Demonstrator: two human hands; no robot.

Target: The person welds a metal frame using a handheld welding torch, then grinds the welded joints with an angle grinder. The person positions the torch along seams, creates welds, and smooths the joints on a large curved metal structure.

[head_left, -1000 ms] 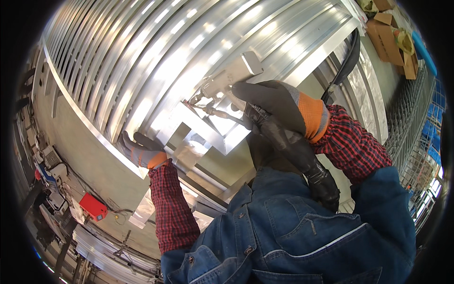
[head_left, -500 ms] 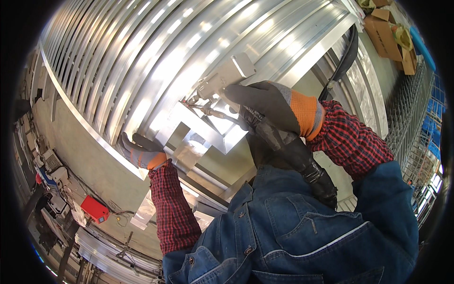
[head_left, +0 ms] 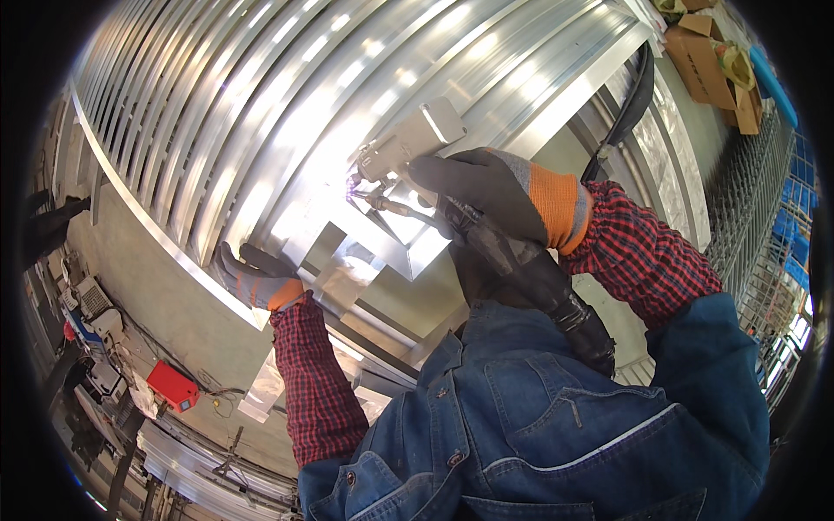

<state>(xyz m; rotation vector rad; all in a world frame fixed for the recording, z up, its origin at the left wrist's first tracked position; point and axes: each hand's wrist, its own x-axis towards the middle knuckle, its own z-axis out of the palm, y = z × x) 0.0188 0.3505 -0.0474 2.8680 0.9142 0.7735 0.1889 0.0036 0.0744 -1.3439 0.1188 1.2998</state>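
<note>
My right hand [head_left: 486, 187], in a dark glove with an orange cuff, is closed round a welding gun [head_left: 408, 148] with a grey metal head. A thin nozzle and wire guide [head_left: 391, 206] run along it, and a bright violet-white spark glows at its tip. The tip meets a metal frame of long silvery slats [head_left: 287, 130] near a joint. My left hand [head_left: 261, 276], gloved alike, lies on the frame's near edge with its fingers stretched out and apart. A thick black hose [head_left: 569, 317] trails from the gun past my lap.
Cardboard boxes [head_left: 699, 65] stand at the far right, above wire mesh panels [head_left: 747, 195]. A red box [head_left: 172, 385] sits on the floor at left among cables and tools. Stacked metal profiles [head_left: 208, 464] lie at lower left. A dark shape [head_left: 61, 227] shows at the left edge.
A bright spark has appeared at the welding gun's tip. The gun and my right hand have shifted very slightly left. A dark shape at the left edge reaches further into view.
</note>
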